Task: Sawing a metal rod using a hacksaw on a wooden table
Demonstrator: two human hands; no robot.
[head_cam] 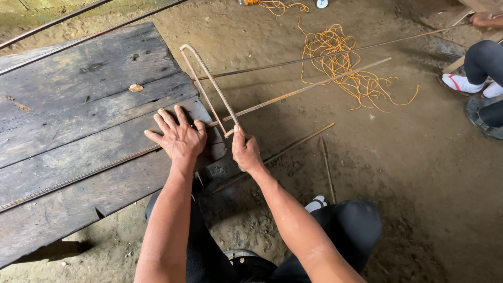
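Left hand (178, 137): flat, fingers spread, pressing the metal rod (293, 93) on the wooden table (73, 105).
Right hand (245, 151): at 3 o'clock, clenched on the bending bar (212, 81).
Rod: looks hard, stiff, heavy; hold near the bend.

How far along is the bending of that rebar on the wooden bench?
Done: the rebar already shows a bent corner, its end folded back. In hand: the left hand presses flat on the bar over the wooden bench, and the right hand grips a lever tool at the bend. Left: a long straight stretch remains unbent.
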